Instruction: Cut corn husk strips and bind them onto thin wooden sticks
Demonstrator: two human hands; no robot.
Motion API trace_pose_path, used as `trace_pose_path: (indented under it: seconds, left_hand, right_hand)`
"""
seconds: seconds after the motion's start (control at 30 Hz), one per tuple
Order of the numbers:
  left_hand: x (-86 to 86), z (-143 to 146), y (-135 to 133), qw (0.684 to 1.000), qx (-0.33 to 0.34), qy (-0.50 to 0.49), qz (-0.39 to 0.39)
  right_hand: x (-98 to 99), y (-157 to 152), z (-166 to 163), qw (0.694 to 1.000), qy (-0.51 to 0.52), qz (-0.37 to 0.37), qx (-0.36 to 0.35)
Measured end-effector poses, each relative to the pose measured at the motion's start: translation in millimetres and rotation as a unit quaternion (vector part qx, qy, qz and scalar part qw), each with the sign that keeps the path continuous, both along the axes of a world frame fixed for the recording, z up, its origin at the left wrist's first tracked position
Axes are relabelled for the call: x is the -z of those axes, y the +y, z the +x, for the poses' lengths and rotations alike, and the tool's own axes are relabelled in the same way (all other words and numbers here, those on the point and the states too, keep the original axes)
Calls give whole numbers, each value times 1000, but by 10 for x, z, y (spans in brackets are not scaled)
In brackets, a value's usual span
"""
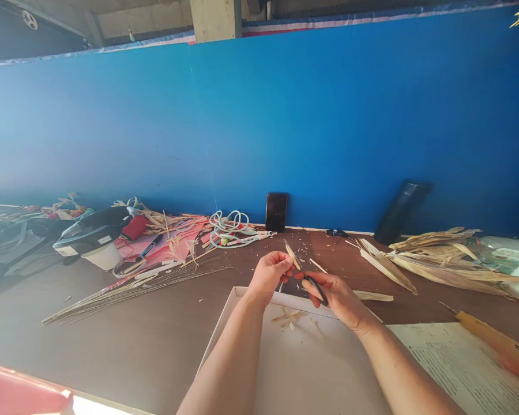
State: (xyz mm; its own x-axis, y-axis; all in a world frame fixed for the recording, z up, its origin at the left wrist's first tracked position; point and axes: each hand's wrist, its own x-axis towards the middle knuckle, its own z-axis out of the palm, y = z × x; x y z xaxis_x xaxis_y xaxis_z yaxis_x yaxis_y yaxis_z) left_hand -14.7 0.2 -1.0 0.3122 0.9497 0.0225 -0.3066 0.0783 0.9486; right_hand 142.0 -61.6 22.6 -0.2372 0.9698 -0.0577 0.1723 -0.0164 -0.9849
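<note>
Above the far edge of a shallow white box (229,300), my left hand (269,275) pinches a narrow strip of dried husk (292,253) that points up and away. My right hand (335,300) is closed around the dark handles of a pair of scissors (316,288). The scissor blades meet the strip close to my left fingertips; whether they are parted is too small to tell. A few pale husk scraps (289,317) lie inside the box below my hands.
Behind my hands a phone (276,212) leans on the blue wall. Dried husks (445,262) and a dark bottle (402,212) are to the right, with printed paper (450,363). Coiled cord (231,227), pink paper (184,245) and thin wires (155,285) lie left.
</note>
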Motion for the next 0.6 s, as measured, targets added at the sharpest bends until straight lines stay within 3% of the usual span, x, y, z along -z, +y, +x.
trace_pose_path:
  seconds: [0.6]
  left_hand:
    - [-14,-6,-8,1000,-2,4,-4]
  right_hand:
    - [-7,-9,-21,1000,-16,24,9]
